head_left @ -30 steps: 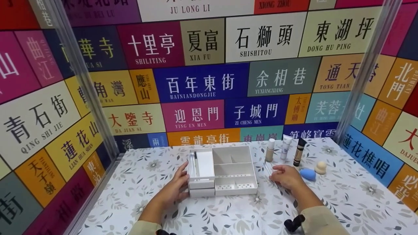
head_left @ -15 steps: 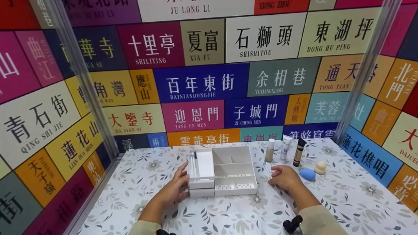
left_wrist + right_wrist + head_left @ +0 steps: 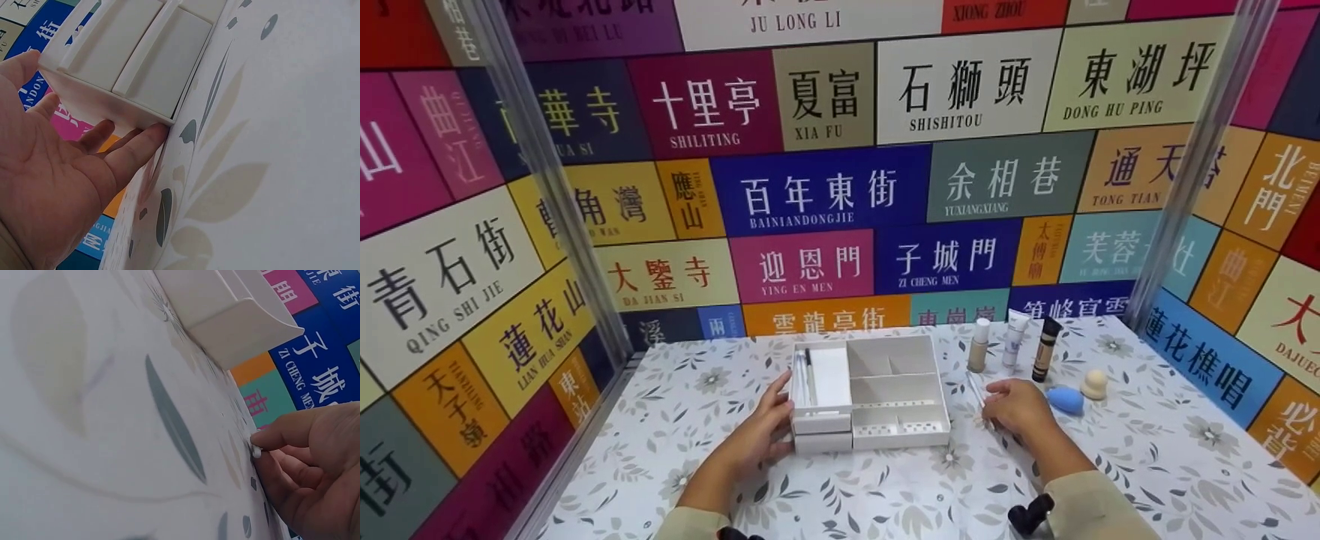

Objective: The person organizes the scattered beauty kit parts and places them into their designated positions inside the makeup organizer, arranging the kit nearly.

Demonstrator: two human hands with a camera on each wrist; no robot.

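My right hand (image 3: pixel 1020 409) pinched a slender white stick (image 3: pixel 256 453) low over the tabletop (image 3: pixel 900 499), right of the white organizer (image 3: pixel 824 443); my left hand (image 3: pixel 757 431), fingers loosely extended, touched the organizer's left side.

Soft, even brightness fills the head view, and near 6 o'clock the white box (image 3: pixel 832 382) looks paler on top than on its front, as if lit from above. Glossy streaks run down the clear posts (image 3: pixel 547 172) at 10 and 2 o'clock. Both wrist views are dimmer: the left hand (image 3: pixel 67 163) at 9 o'clock sits in shade, and beyond the right hand (image 3: pixel 326 472) a printed leaf (image 3: pixel 50 343) blurs toward 10 o'clock.
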